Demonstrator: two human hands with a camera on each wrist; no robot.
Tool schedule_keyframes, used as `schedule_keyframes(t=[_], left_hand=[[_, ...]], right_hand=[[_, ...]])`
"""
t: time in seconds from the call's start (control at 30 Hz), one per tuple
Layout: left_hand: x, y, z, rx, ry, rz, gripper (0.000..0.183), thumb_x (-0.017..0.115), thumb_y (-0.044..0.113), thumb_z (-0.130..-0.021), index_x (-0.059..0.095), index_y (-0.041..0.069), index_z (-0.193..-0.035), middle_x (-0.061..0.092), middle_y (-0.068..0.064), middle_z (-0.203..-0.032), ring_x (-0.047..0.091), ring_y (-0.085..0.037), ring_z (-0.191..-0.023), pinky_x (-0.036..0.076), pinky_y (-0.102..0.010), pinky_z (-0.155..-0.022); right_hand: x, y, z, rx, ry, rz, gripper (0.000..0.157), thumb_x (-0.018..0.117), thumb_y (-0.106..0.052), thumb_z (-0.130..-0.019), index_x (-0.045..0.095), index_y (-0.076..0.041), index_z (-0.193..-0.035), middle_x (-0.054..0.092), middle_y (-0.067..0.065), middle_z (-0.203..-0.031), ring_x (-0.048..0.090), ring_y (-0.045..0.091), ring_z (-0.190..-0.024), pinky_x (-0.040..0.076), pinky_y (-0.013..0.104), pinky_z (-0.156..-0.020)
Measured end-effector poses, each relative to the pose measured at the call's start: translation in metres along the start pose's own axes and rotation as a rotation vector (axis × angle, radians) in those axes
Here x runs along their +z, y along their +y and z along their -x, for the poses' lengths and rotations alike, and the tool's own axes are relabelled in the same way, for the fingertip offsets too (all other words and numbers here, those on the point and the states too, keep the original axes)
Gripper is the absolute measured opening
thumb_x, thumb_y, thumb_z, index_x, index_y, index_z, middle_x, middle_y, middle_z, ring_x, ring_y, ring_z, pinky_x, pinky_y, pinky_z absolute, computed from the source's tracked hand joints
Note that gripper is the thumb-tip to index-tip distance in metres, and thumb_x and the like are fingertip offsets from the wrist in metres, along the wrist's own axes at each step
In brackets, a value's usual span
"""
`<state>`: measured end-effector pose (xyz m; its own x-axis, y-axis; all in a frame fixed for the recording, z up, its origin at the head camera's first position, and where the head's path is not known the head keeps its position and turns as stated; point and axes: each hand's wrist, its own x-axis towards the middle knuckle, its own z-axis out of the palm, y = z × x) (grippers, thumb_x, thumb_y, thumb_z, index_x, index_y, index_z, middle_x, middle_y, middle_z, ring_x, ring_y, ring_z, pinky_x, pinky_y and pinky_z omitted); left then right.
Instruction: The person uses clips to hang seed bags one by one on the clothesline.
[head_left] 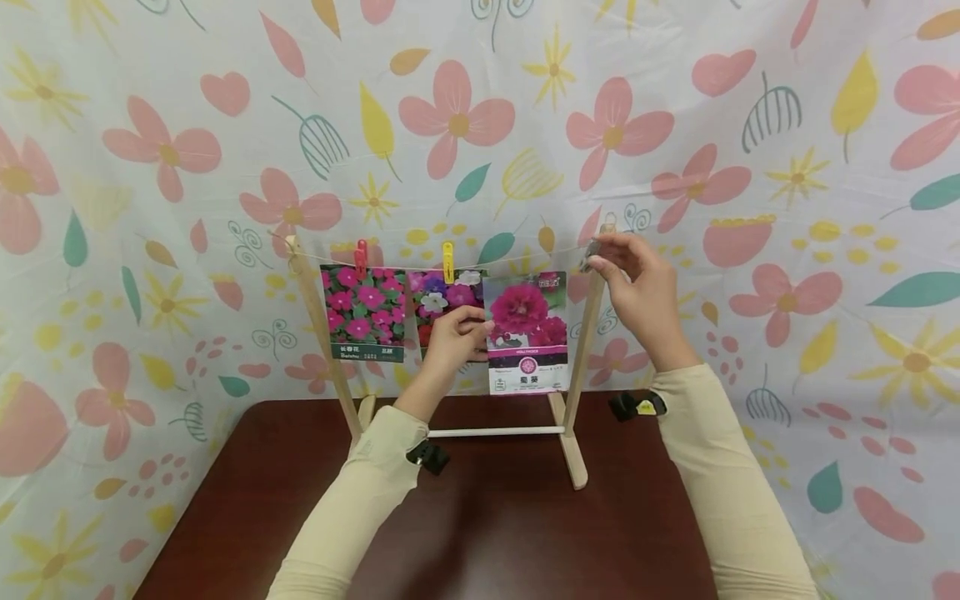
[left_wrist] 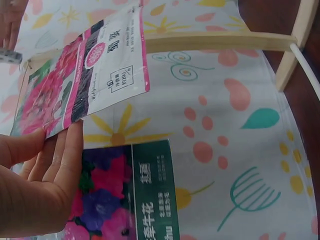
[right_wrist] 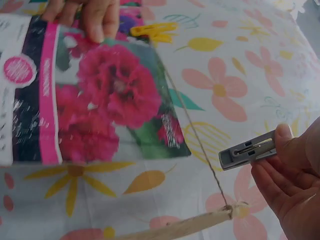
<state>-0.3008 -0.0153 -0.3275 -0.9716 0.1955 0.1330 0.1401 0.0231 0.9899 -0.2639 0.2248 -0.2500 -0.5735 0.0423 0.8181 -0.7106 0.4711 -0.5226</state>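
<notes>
My left hand (head_left: 450,350) pinches the left edge of a seed packet (head_left: 528,367) with magenta hollyhock flowers, just below the string (right_wrist: 192,117). In the left wrist view, the thumb lies on the packet's front and the fingers are behind it. A grey clothes peg (right_wrist: 248,150) is pinched between the thumb and fingers of my right hand (head_left: 643,292). That hand is beside the top of the wooden stand's right post (head_left: 588,342). In the right wrist view, the peg is apart from both packet and string.
Two more flower packets hang from the string: a pink one (head_left: 366,308) under a red peg (head_left: 361,258), and a mixed-colour one (left_wrist: 102,200) under a yellow peg (head_left: 448,262). The stand rests on a dark table (head_left: 510,517) before a floral cloth (head_left: 525,200).
</notes>
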Motion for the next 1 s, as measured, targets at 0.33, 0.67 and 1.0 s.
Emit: schedule_keyframes(t=[0.33, 0.67, 1.0], left_hand=[[0.009, 0.006, -0.007, -0.022, 0.012, 0.021, 0.021, 0.065, 0.014, -0.093, 0.064, 0.005, -0.111, 0.071, -0.012, -0.093, 0.062, -0.018, -0.065, 0.057, -0.04, -0.072], [0.016, 0.007, -0.01, 0.008, 0.004, 0.038, 0.022, 0.064, 0.013, -0.093, 0.064, 0.003, -0.112, 0.07, -0.014, -0.088, 0.06, -0.018, -0.065, 0.057, -0.04, -0.074], [0.017, 0.008, -0.012, 0.002, 0.019, 0.04, 0.022, 0.064, 0.014, -0.093, 0.064, 0.005, -0.114, 0.069, -0.006, -0.08, 0.06, -0.017, -0.064, 0.057, -0.04, -0.073]], right_hand=[[0.007, -0.004, -0.024, 0.052, -0.036, -0.04, 0.024, 0.068, -0.003, -0.088, 0.065, 0.004, -0.111, 0.066, 0.017, -0.109, 0.063, 0.005, -0.094, 0.049, 0.021, -0.088], [0.014, -0.006, -0.041, 0.124, -0.086, -0.043, 0.021, 0.069, -0.009, -0.088, 0.068, 0.001, -0.107, 0.069, 0.01, -0.103, 0.064, 0.003, -0.091, 0.05, 0.022, -0.086], [0.03, -0.004, -0.053, 0.172, -0.141, -0.064, 0.017, 0.068, -0.005, -0.088, 0.068, 0.005, -0.102, 0.071, 0.013, -0.096, 0.067, 0.008, -0.086, 0.051, 0.021, -0.083]])
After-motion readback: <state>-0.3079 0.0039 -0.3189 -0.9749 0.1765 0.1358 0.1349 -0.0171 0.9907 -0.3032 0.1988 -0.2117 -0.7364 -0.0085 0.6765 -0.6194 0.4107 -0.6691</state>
